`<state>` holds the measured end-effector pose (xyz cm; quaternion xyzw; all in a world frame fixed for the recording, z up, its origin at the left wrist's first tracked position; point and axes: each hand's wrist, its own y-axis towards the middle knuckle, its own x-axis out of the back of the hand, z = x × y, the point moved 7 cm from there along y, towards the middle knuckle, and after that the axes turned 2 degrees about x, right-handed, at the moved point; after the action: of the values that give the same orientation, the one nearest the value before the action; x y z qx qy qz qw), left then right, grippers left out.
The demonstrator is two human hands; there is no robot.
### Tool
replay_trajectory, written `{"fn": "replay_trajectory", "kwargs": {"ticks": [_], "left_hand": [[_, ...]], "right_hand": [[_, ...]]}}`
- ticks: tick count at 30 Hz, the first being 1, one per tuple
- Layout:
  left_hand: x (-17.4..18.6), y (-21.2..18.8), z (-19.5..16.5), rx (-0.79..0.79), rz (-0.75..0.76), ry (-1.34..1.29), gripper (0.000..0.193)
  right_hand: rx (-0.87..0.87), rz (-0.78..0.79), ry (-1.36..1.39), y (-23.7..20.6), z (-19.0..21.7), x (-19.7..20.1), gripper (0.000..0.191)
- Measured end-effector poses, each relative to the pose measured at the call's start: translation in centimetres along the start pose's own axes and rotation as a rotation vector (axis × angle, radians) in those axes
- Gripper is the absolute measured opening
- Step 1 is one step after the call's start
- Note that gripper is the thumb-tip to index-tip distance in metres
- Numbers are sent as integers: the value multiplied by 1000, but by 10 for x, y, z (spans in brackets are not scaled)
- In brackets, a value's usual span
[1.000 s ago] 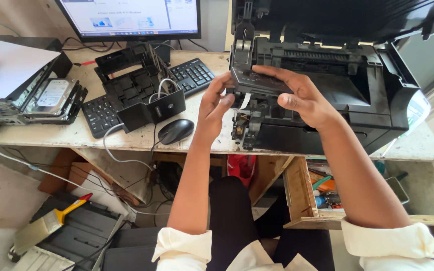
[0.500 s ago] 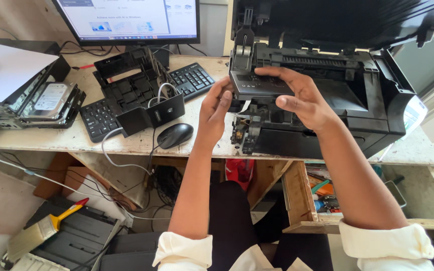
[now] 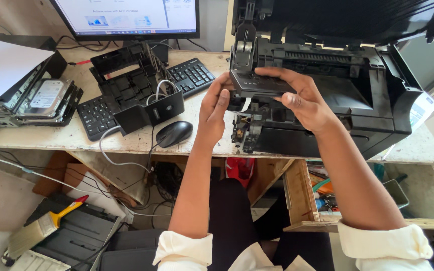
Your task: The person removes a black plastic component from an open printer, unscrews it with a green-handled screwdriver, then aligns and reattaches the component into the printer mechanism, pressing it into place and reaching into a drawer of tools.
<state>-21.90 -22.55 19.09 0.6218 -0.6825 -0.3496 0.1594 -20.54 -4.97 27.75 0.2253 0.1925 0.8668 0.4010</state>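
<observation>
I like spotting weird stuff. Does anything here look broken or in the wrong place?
Yes. The black printer is opened up, and both hands hold its loose control panel. A black plastic printer part lies on the keyboard.

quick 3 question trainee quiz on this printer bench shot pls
1. True or false: both hands hold the control panel at the printer.
2. What lies on the desk just left of the left hand? A) computer mouse B) paintbrush C) hard drive
3. Where is the paintbrush?

Key
1. True: the left hand is at the panel's left end and the right hand over its right side.
2. A, the computer mouse.
3. On the floor at lower left, on a dark panel.
</observation>
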Motion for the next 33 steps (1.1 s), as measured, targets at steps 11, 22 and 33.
{"fn": "replay_trajectory", "kwargs": {"ticks": [11,22,33], "left_hand": [[1,-1,2,41,4,-72,39],[-1,0,-2,7,6,-23,36],[-2,-7,-23,-128,89,136,76]], "right_hand": [[2,-13,-147,0,3,2,95],[-3,-38,-127,-7,-7,5,97],[-2,-38,-9,-10,-10,2,101]]}}
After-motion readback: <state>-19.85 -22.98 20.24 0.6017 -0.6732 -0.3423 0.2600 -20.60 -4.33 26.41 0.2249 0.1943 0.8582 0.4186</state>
